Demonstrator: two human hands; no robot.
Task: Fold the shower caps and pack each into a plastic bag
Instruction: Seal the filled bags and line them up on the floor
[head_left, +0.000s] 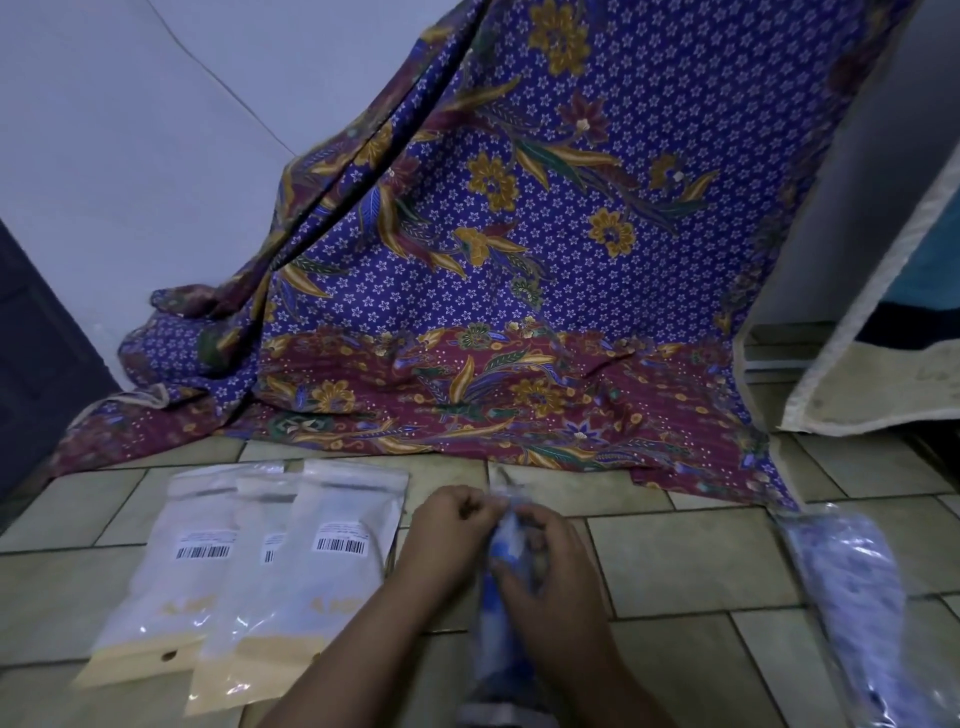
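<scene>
— Head view: what are the hands doing?
— Both hold one shower cap (487, 618), bunched into a narrow blue-and-white strip, just below the patterned cloth's (519, 260) hem. The left hand (452, 525) pinches its upper end with curled fingers. The right hand (550, 566) curls round its middle.
— And the bags?
— Three plastic bags (249, 571) overlap on the tiled floor (675, 561) under the cloth's left half. A second, glossy cap (852, 587) lies under its right corner.

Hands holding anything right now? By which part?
Both hold the rolled blue-and-clear plastic shower cap: the left hand pinches near its upper end, and the right hand grips its middle.
</scene>
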